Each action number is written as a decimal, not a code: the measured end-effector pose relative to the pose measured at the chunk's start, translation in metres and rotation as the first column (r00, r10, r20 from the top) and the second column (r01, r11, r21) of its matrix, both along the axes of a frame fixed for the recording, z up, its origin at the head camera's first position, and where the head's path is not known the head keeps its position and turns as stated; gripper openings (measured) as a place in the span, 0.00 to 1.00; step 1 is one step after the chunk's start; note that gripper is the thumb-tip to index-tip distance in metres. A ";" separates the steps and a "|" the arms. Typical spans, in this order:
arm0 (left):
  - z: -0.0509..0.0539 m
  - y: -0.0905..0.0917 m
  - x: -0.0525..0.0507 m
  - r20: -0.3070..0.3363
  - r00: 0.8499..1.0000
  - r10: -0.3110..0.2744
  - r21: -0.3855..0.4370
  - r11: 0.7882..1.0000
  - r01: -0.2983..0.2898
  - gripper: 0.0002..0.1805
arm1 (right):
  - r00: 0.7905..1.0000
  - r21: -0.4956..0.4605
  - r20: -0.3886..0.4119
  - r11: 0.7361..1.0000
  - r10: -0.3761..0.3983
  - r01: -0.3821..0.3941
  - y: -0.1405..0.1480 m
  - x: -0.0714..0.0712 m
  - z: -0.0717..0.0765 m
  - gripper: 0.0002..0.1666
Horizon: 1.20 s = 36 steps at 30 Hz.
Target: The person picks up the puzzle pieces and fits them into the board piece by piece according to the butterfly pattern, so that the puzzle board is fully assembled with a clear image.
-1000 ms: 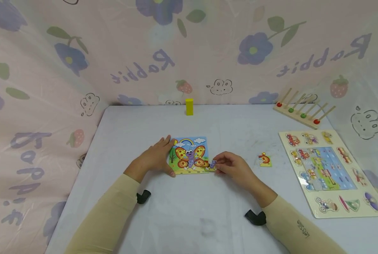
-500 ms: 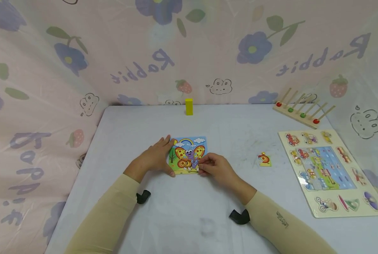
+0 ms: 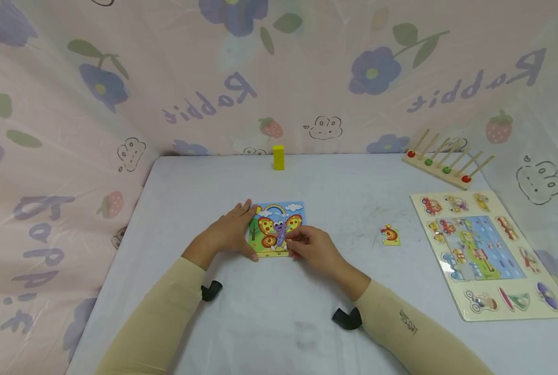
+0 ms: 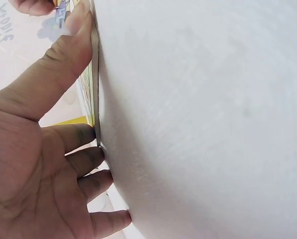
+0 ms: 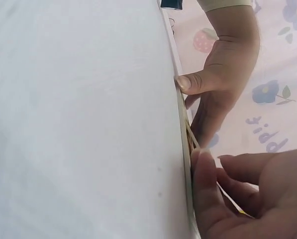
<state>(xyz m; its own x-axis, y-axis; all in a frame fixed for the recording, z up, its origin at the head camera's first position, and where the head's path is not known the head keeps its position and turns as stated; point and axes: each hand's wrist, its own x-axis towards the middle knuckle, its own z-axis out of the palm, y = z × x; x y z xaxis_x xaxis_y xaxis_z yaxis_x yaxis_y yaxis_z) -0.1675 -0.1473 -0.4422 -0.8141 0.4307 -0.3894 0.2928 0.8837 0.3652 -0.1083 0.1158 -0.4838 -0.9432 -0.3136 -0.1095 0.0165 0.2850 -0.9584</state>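
The small butterfly puzzle board [image 3: 292, 208] lies on the white table. My left hand [image 3: 227, 229] rests along its left side with fingers spread; in the left wrist view the thumb [image 4: 63, 64] and fingers touch the board's edge. Over the lower right of the board, my right hand [image 3: 314, 250] pinches a thin puzzle piece [image 5: 193, 135] between thumb and fingers, tilted against the board in the right wrist view. The hand hides most of that piece and the board's lower right corner. A loose snail-like puzzle piece [image 3: 391, 236] lies on the table to the right.
Farther right lies a large peg puzzle board [image 3: 452, 291] with vehicle and toy pictures. Behind it stands a wooden rack [image 3: 435, 172] with upright pegs and red and green beads. A yellow block [image 3: 278, 158] stands at the back edge.
My right hand has moved left with the puzzle piece, from beside the board's right edge to over its lower right part. The left hand has stayed in place.
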 end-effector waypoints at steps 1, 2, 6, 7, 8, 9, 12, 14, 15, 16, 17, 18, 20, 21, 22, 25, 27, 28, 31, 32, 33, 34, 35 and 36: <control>0.000 0.000 0.000 0.001 1.000 0.000 0.001 1.000 0.000 0.79 | 0.999 0.050 -0.045 0.999 -0.003 0.005 0.000 0.001 0.000 0.06; 0.000 0.000 0.000 0.003 1.000 0.000 0.003 1.000 0.000 0.79 | 0.995 0.103 -0.100 0.995 0.002 0.008 0.000 0.002 0.001 0.06; -0.001 0.001 0.000 0.005 1.000 0.003 -0.003 1.000 -0.003 0.79 | 0.925 0.340 -0.348 0.940 0.149 -0.024 0.000 0.006 0.006 0.06; -0.001 0.000 -0.001 0.005 1.000 0.005 -0.007 1.000 -0.005 0.79 | 0.891 0.400 -0.397 0.915 0.220 -0.048 -0.001 0.008 0.007 0.08; -0.001 0.000 -0.001 0.006 1.000 0.006 -0.012 1.000 -0.006 0.79 | 0.855 0.455 -0.429 0.887 0.291 -0.074 -0.002 0.009 0.009 0.10; -0.002 0.000 -0.001 0.006 1.000 0.006 -0.016 1.000 -0.006 0.79 | 0.817 0.516 -0.449 0.852 0.362 -0.094 -0.003 0.011 0.010 0.13; -0.003 0.000 -0.002 0.004 1.000 0.003 -0.023 1.000 -0.003 0.80 | 0.726 0.666 -0.434 0.733 0.533 -0.140 -0.006 0.015 0.013 0.26; -0.003 0.000 -0.002 0.001 1.000 0.000 -0.023 1.000 0.000 0.80 | 0.706 0.727 -0.388 0.668 0.593 -0.161 -0.007 0.018 0.015 0.32; -0.003 -0.001 -0.002 0.000 1.000 -0.002 -0.022 1.000 0.002 0.80 | 0.702 0.750 -0.367 0.641 0.611 -0.166 -0.008 0.019 0.015 0.35; -0.003 -0.001 -0.002 -0.002 1.000 -0.003 -0.022 1.000 0.003 0.80 | 0.702 0.763 -0.348 0.623 0.621 -0.172 -0.008 0.020 0.015 0.36; -0.003 -0.001 -0.002 -0.004 1.000 -0.003 -0.022 1.000 0.003 0.80 | 0.704 0.771 -0.333 0.611 0.627 -0.179 -0.008 0.021 0.016 0.37; -0.003 -0.001 -0.002 -0.005 1.000 -0.003 -0.022 1.000 0.003 0.80 | 0.706 0.776 -0.324 0.604 0.629 -0.183 -0.009 0.022 0.016 0.37; -0.002 -0.001 -0.002 -0.007 1.000 -0.006 -0.022 1.000 0.005 0.80 | 0.709 0.780 -0.314 0.597 0.632 -0.188 -0.008 0.022 0.016 0.38; -0.002 -0.001 -0.002 -0.007 1.000 -0.006 -0.021 1.000 0.006 0.79 | 0.708 0.780 -0.312 0.596 0.634 -0.190 -0.008 0.022 0.016 0.38; -0.001 -0.001 -0.002 -0.008 1.000 -0.007 -0.021 1.000 0.007 0.79 | 0.707 0.781 -0.309 0.594 0.636 -0.192 -0.008 0.022 0.016 0.38; 0.000 -0.001 -0.001 -0.006 1.000 -0.008 -0.020 1.000 0.008 0.79 | 0.704 0.779 -0.296 0.590 0.645 -0.213 -0.008 0.021 0.016 0.38; -0.001 -0.001 -0.002 -0.001 1.000 -0.006 -0.022 1.000 0.006 0.79 | 0.712 0.754 -0.278 0.606 0.645 -0.254 -0.006 0.020 0.017 0.37; -0.001 -0.001 -0.002 0.000 1.000 -0.006 -0.022 1.000 0.006 0.79 | 0.718 0.732 -0.271 0.622 0.641 -0.278 -0.005 0.019 0.017 0.37; -0.002 -0.001 -0.002 0.004 1.000 -0.005 -0.023 1.000 0.005 0.79 | 0.749 0.631 -0.259 0.694 0.610 -0.348 -0.001 0.017 0.018 0.35; -0.003 -0.001 -0.002 0.007 1.000 -0.004 -0.025 1.000 0.004 0.79 | 0.763 0.588 -0.256 0.722 0.593 -0.364 0.000 0.017 0.018 0.35; -0.003 -0.001 -0.003 0.007 1.000 -0.003 -0.026 1.000 0.003 0.79 | 0.778 0.546 -0.259 0.751 0.573 -0.371 0.002 0.016 0.018 0.34; -0.003 -0.001 -0.002 0.007 1.000 -0.001 -0.025 1.000 0.001 0.79 | 0.794 0.505 -0.262 0.779 0.548 -0.371 0.003 0.016 0.018 0.33; -0.004 -0.001 -0.002 0.007 1.000 0.001 -0.024 1.000 0.000 0.79 | 0.808 0.468 -0.270 0.805 0.523 -0.364 0.005 0.016 0.019 0.33; -0.004 -0.001 -0.002 0.007 1.000 0.003 -0.021 1.000 -0.002 0.79 | 0.824 0.425 -0.274 0.831 0.496 -0.359 0.007 0.016 0.020 0.33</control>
